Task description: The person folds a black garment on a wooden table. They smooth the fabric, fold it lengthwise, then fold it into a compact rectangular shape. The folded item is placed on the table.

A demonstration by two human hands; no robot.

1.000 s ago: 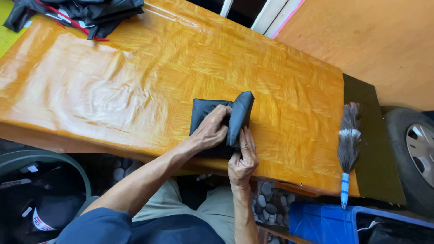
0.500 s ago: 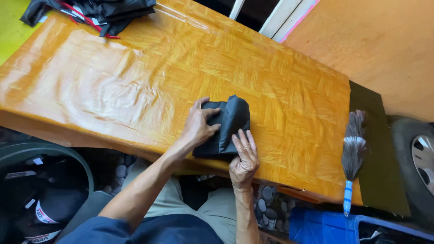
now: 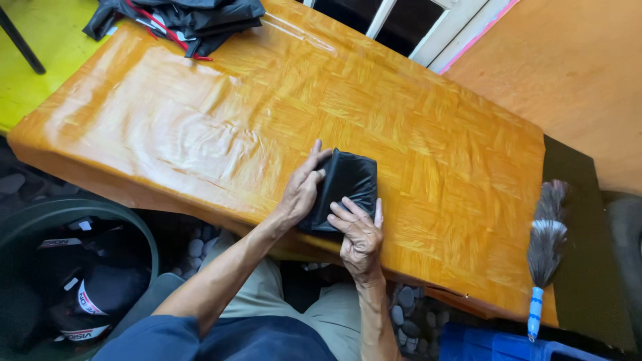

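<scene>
Orange table [image 3: 414,134] under a glossy parquet-patterned cover. Folded black cloth [image 3: 348,184] near the front edge. Black garment heap [image 3: 180,19] at the far left corner

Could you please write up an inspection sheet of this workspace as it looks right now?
Surface: wooden table under a glossy, wrinkled orange parquet-pattern cover.
Job's things: a folded black cloth lying flat near the table's near edge.
Clutter: a heap of black fabric with red trim at the far left corner.
Hands: left hand grips the cloth's left edge; right hand lies flat on its near edge.
Cables: nothing seen.
Surroundings: a feather duster with a blue-and-white handle to the right of the table; a dark round bin of black items at lower left; a blue crate and pebbles below.
</scene>
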